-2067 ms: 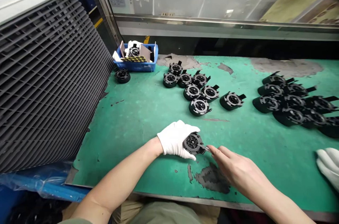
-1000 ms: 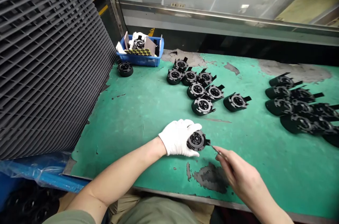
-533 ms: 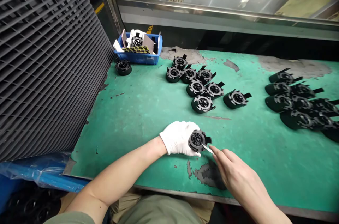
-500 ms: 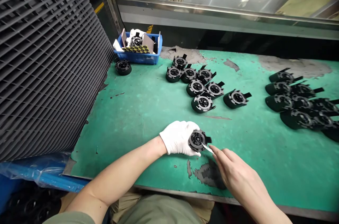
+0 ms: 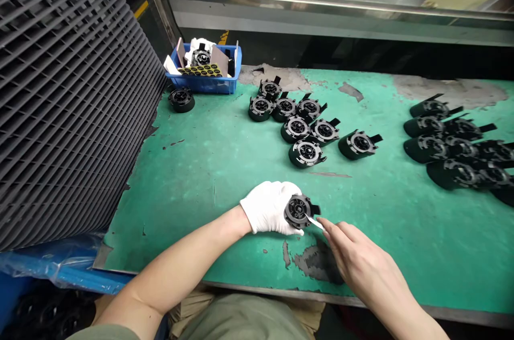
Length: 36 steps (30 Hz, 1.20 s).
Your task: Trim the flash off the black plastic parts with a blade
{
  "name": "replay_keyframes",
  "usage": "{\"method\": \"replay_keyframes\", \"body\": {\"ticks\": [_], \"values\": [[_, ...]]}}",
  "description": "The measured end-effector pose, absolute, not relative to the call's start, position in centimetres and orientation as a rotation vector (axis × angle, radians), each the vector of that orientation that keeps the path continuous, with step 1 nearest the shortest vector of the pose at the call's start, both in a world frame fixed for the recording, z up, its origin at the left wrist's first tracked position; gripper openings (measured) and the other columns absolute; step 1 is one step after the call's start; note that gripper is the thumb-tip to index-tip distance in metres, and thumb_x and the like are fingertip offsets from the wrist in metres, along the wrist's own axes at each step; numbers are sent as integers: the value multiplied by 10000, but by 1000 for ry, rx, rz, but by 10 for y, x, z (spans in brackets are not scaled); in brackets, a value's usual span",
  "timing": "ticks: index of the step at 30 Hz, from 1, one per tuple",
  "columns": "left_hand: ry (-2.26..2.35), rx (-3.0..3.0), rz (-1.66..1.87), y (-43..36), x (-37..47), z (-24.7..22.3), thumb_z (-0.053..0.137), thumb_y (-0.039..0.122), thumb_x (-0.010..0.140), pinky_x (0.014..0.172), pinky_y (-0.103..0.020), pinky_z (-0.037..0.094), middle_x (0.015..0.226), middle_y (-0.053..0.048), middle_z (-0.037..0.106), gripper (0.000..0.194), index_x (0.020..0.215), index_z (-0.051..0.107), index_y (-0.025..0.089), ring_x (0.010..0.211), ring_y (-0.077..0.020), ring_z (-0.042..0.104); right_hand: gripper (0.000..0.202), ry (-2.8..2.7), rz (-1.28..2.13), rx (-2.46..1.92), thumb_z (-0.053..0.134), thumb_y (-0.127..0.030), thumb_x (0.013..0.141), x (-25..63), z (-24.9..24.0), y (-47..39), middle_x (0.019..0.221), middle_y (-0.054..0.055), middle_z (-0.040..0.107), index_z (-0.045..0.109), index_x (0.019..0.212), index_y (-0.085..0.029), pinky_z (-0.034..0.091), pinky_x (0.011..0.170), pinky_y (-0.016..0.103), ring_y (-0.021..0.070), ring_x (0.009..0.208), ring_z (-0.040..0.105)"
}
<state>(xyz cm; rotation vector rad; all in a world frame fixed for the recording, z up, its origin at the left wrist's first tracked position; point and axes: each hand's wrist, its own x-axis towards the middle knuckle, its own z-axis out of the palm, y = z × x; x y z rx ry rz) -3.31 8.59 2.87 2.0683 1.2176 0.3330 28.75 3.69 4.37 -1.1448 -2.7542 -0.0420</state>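
My left hand (image 5: 268, 208), in a white glove, is wrapped round a round black plastic part (image 5: 297, 211) with a ringed face and a tab on its right side. The face is turned up towards me. My bare right hand (image 5: 353, 254) pinches a thin, pale, pointed blade-like tool (image 5: 316, 222). Its tip reaches the face of the part near the centre; whether it touches cannot be made out. Beyond my hands, several similar parts (image 5: 307, 153) stand in a loose group on the green table, and one more part (image 5: 358, 144) sits apart on their right.
A blue bin (image 5: 212, 84) at the back left holds paper, a yellow-and-black sticker sheet and a part. Beside it lies another black part (image 5: 181, 99). More parts (image 5: 425, 147) crowd the right side. Stacked grey grid trays (image 5: 76, 115) rise at the left edge of the green table (image 5: 193, 168).
The view has shifted slightly. Both hands keep their grip, and the tool's tip stays at nearly the same spot on the part.
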Motion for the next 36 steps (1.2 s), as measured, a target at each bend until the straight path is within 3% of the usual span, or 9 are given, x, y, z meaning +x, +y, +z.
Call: {"method": "replay_keyframes", "body": {"ticks": [14,20,26,32,36], "values": [[1225,2062,345,81,-31,26,1071,714,918,1213,-574,764,1542,-183,913,812,1518,817,228,1378,-471,935,370,-2729,-122,-1257,558,-299,1319,271,49,27,961,34,729,766,1615,-224,519,739,367,223,805,710],[1227,2063,345,82,-29,26,1062,709,917,1160,-540,769,1483,-141,931,757,1471,819,254,1337,-448,947,393,-2711,-138,-1340,580,-295,1289,265,49,23,1005,58,763,771,1627,-231,521,766,362,236,869,742],[1290,2065,345,77,-24,23,1023,751,949,1178,-574,748,1514,-171,911,790,1497,797,230,1357,-466,934,464,-2678,-162,-1421,548,-319,1304,258,47,18,1008,64,767,726,1728,-254,497,740,380,249,898,735],[1330,2083,360,74,-22,16,1043,759,924,1231,-609,722,1604,-191,884,894,1580,774,215,1412,-479,910,359,-2661,-142,-1407,548,-298,1331,256,48,21,988,65,740,786,1584,-210,525,820,389,252,887,705],[1334,2096,364,74,-22,14,1061,790,881,1213,-624,723,1590,-201,890,950,1583,790,210,1359,-492,910,382,-2621,-87,-1396,575,-295,1324,260,47,18,1001,52,758,759,1653,-233,552,818,372,244,885,732]]}}
